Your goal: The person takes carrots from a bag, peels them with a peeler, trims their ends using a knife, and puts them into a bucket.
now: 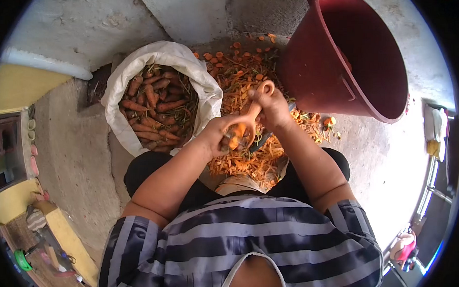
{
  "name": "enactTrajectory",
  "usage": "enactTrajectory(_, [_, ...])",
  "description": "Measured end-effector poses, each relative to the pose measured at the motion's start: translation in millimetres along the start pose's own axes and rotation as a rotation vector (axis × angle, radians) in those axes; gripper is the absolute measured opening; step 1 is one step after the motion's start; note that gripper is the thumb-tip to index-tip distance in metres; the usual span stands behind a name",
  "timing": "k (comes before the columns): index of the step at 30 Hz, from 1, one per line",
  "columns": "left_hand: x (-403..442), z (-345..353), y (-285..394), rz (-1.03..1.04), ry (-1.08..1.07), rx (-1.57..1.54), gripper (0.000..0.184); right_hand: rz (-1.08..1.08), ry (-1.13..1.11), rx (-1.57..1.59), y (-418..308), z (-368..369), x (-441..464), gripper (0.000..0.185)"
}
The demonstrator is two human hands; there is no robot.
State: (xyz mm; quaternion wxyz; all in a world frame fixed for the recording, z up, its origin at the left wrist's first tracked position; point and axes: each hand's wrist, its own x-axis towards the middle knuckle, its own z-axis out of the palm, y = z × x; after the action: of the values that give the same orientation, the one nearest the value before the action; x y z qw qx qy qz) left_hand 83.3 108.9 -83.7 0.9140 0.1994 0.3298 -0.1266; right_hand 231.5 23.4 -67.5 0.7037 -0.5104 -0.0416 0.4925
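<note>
In front of my lap, my left hand [217,135] is closed around a carrot [234,142], whose bright orange flesh shows past the fingers. My right hand [272,109] grips an orange Y-shaped peeler [253,112]; the handle's end sticks out above the fist. The peeler's forked head lies over the carrot, and its blade is hard to make out. Below both hands spreads a heap of carrot peelings [249,162]. To the left stands a white sack [120,102] with rolled-down edges, full of unpeeled carrots [150,123].
A large dark-red bucket [313,60] stands tilted at the upper right. Cut carrot ends [238,45] lie scattered along the wall [203,13]. On the left are a pale pipe [45,61] and a yellow wall edge [69,244].
</note>
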Motion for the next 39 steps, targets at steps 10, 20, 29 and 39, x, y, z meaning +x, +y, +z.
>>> enactTrajectory(10, [-1, 0, 9, -0.038, 0.032, -0.068, 0.034, -0.159, 0.200, -0.053, -24, -5, 1, 0.023])
enactTrajectory(20, [-2, 0, -2, -0.091, -0.019, -0.008, 0.032, -0.233, 0.482, -0.135, -16, -58, 49, 0.017])
enactTrajectory(29, [-5, -2, 4, 0.143, -0.035, 0.129, 0.041, -0.074, -0.157, 0.004, -11, 24, -25, 0.021])
enactTrajectory(39, [-4, 0, 0, -0.056, -0.088, -0.020, 0.032, -0.280, 0.616, -0.102, -24, -72, 53, 0.025])
